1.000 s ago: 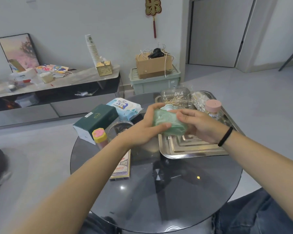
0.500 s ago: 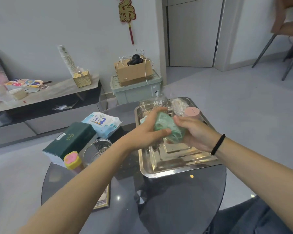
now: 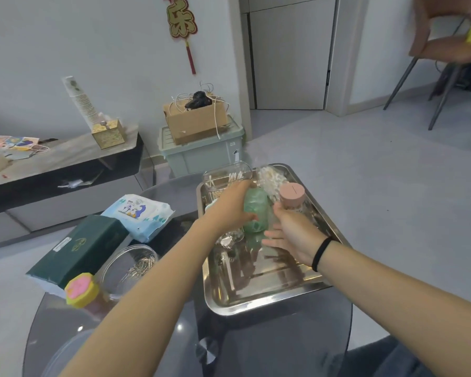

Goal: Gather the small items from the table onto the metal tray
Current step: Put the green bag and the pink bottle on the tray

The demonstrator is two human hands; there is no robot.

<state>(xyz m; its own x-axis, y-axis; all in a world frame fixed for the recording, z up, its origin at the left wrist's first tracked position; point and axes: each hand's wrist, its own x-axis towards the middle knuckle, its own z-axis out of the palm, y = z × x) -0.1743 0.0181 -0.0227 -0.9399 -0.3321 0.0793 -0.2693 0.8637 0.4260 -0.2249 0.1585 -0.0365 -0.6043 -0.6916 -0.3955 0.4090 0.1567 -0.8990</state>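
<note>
My left hand (image 3: 233, 206) grips green roll (image 3: 254, 210) over tray (image 3: 256, 300), mid-frame; right hand (image 3: 291, 235) fingers spread, holding nothing.

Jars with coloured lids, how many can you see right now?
2. The pink-lidded jar stands on the metal tray, just beyond the right hand. The yellow-and-pink-lidded jar stands on the table, left of the tray. Others may be hidden behind the hands.
</note>
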